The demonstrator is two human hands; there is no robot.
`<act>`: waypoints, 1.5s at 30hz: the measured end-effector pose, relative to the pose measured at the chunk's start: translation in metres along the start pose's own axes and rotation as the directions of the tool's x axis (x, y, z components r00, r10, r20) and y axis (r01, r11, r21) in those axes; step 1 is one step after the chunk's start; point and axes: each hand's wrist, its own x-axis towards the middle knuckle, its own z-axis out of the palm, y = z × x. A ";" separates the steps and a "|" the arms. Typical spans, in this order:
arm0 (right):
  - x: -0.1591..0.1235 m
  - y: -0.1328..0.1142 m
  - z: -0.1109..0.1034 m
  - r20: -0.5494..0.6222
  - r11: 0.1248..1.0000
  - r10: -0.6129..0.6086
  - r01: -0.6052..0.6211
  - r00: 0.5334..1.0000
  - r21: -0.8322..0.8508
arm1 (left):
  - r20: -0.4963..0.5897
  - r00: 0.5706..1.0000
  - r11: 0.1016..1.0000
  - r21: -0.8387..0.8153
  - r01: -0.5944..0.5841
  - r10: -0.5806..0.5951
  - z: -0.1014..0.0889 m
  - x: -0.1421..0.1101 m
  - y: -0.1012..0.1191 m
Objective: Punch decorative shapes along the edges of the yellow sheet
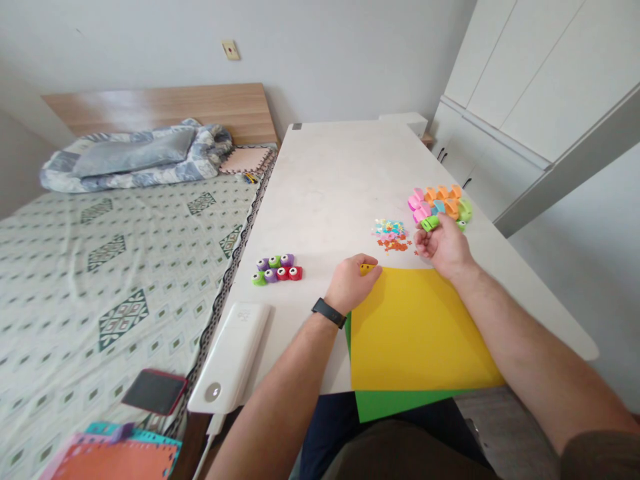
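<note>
My left hand (354,277) pinches the top left corner of a yellow sheet of paper (415,330); small punched holes show in that corner. Beneath it, a green sheet (395,403) sticks out along the left and front edges. My right hand (447,248) is raised just beyond the sheet's far edge, its fingers closed around a light green craft punch (430,223). Right behind that hand stand several pink, orange, blue and green craft punches (443,197). Between the hands, a little farther off, lies a pile of small paper cutouts (391,235) in orange, pink, blue and yellow.
Several purple, green and red craft punches (277,270) stand on the white table (340,180) at left. A white power bank (233,357) with a cable lies at the table's left edge. Beside the table is a bed (165,233) with a dark tablet (156,391) and coloured sheets (123,457).
</note>
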 end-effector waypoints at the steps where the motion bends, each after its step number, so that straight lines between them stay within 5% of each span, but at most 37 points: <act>1: 0.000 0.000 0.000 0.000 1.000 0.002 -0.002 1.000 0.006 | 0.000 1.000 1.000 0.002 -0.001 0.001 0.000 0.000 0.000; 45: -0.003 -0.009 0.008 -0.013 0.998 -0.056 0.057 0.998 0.036 | 0.011 1.000 1.000 0.025 0.005 -0.005 0.004 0.004 -0.009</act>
